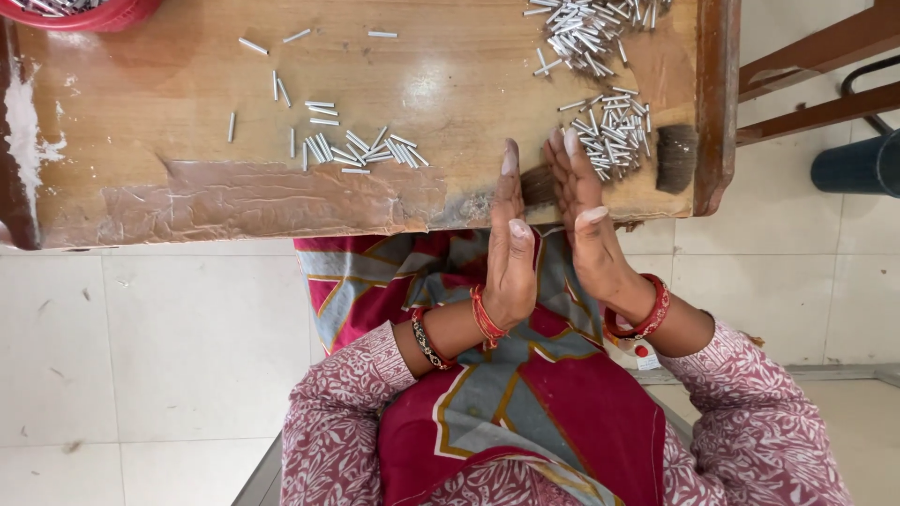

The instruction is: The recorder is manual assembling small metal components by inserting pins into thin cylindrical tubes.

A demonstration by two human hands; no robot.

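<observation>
My left hand (511, 248) and my right hand (583, 211) stand on edge at the near rim of a worn wooden table (187, 66), palms facing each other, fingers straight and together. The brown handle of a brush (537, 186) shows in the gap between them and passes under my right hand; its dark bristles (676, 157) lie to the right. My right fingertips touch a heap of short silver metal pins (614, 131). Whether my right hand grips the handle is hidden. My left hand touches the handle's end and holds nothing.
Another heap of pins (591, 28) lies farther back, and a loose scatter of pins (352, 148) is spread to the left. A red basket (89, 14) with pins stands at the far left corner. A wooden chair frame (816, 80) and a dark bin (858, 164) stand to the right.
</observation>
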